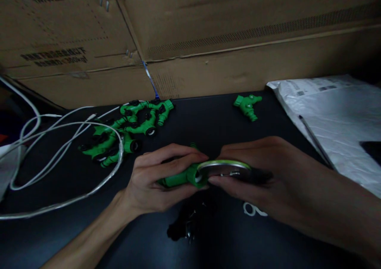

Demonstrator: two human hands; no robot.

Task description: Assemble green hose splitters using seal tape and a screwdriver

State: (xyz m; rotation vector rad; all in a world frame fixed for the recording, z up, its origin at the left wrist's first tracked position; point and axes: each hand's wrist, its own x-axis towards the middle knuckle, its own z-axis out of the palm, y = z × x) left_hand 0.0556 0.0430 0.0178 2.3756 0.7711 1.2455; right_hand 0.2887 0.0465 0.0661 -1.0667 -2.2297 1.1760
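My left hand (162,179) is wrapped round a green plastic Y-shaped hose splitter (178,178), its open round end facing right. Against that opening, my right hand (253,173) grips a round, flat disc (224,166) with a bright green and silver rim. Part of the disc is hidden by my fingers, and its exact kind is unclear. Below my hands lies a pile of small black parts (190,219), too dark to make out singly. White rings (249,209) rest on the table under my right wrist.
Several green splitters with black fittings (145,124) lie in a cluster at the back left, beside looped white cables (71,124). Another splitter (247,106) lies at the back right. A white package (333,114) with a pen (315,138) is at right. Cardboard (208,74) stands behind.
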